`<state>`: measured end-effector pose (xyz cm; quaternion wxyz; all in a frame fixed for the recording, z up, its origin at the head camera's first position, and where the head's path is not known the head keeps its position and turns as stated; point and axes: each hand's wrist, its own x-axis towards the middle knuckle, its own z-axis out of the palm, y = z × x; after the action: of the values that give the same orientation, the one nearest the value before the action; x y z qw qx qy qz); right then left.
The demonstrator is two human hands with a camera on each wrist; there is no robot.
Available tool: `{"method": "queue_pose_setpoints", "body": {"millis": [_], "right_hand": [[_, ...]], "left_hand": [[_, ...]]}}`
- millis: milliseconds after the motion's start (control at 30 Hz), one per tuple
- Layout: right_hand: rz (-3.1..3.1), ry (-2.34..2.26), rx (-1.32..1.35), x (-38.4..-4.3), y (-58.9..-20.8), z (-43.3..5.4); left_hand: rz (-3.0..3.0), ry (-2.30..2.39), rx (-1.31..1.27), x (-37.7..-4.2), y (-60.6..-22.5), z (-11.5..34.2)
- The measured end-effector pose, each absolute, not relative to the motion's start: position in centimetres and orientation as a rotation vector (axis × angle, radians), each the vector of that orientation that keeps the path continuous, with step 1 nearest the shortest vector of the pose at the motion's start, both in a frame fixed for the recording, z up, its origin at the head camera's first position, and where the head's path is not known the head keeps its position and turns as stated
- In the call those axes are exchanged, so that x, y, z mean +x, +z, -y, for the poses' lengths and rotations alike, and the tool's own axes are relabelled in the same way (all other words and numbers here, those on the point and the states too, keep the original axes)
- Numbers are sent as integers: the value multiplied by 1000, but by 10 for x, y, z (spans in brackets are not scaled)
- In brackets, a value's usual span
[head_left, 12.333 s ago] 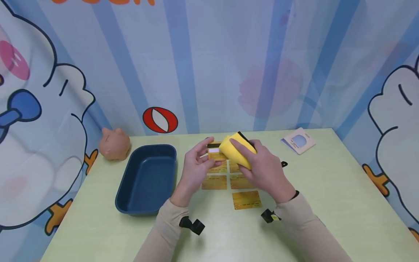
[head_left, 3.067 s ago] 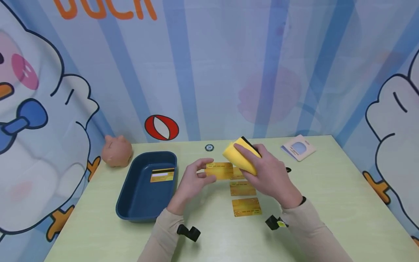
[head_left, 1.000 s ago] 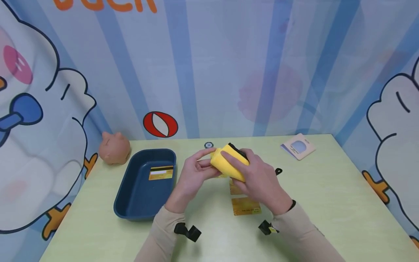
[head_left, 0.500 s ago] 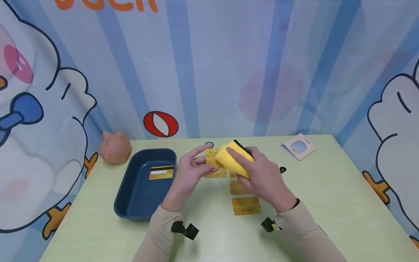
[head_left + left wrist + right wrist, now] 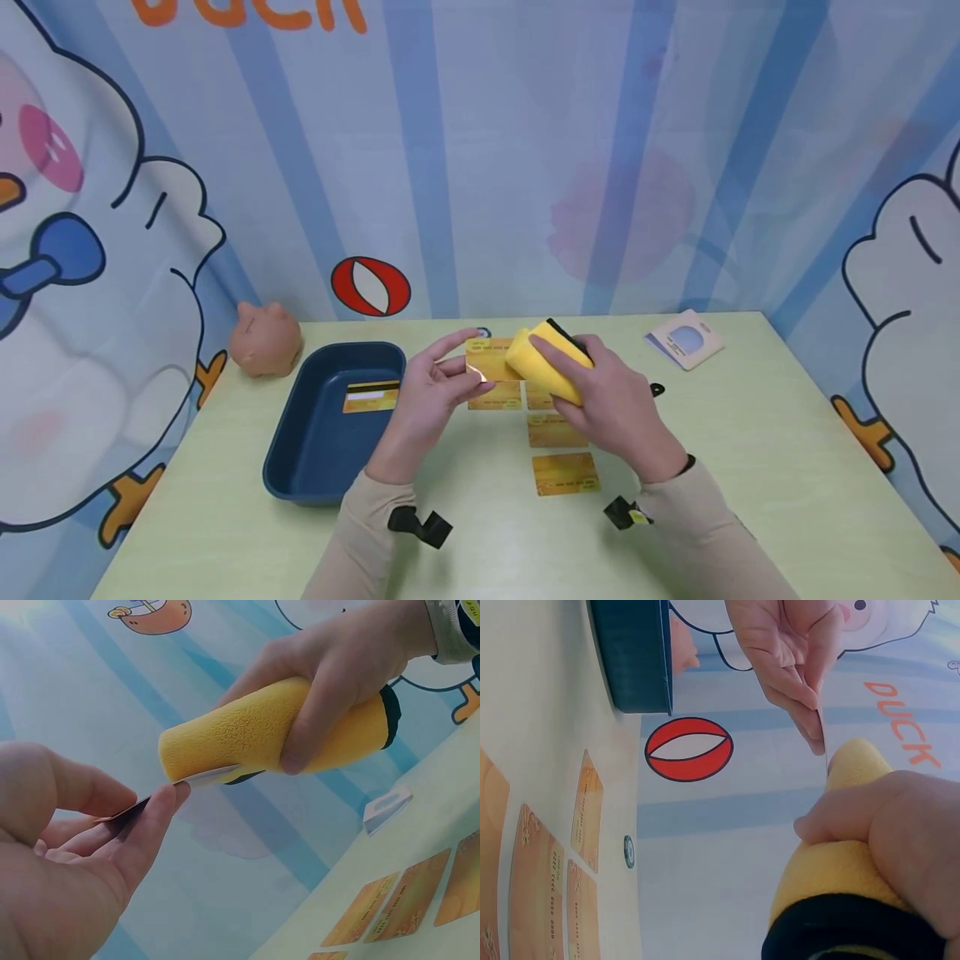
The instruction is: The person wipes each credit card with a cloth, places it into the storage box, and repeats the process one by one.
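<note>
Thumb and fingers of my left hand (image 5: 427, 400) pinch a gold bank card (image 5: 486, 360) by its left end, raised above the table with its numbered face toward the head camera. My right hand (image 5: 618, 408) grips a folded yellow cloth (image 5: 551, 367) with a black edge. The cloth laps over the card's right end, and the left wrist view shows the card's edge against the cloth's (image 5: 240, 735) underside. Several more gold cards (image 5: 566, 475) lie face up on the table below the hands. Another card (image 5: 371, 397) lies stripe side up inside the blue bin.
The dark blue bin (image 5: 270, 467) stands left of the hands, with a piggy bank (image 5: 265, 340) behind it. A small round chip (image 5: 629, 852) lies near the table's back edge. At the back right is a folded pale pink card (image 5: 684, 339). A printed curtain hangs behind.
Since the earliest frame, a stripe-side-up card has come to lie in the bin, and the left hand now holds a different card. Over the last second the cloth has slid right along it.
</note>
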<state>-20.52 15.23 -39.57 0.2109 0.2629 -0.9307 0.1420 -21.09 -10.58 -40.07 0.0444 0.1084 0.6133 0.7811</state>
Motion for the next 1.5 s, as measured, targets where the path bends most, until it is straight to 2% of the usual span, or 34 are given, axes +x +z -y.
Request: {"method": "queue_pose_setpoints", "body": {"millis": [833,1500], "right_hand": [[2541,386,709,-210,-393,-168],[2485,498,709,-208,-386,-173]], "left_hand": [[-1778,2431,224,-215,-405,108],[-2067,2302,253,-216,-419,94]]}}
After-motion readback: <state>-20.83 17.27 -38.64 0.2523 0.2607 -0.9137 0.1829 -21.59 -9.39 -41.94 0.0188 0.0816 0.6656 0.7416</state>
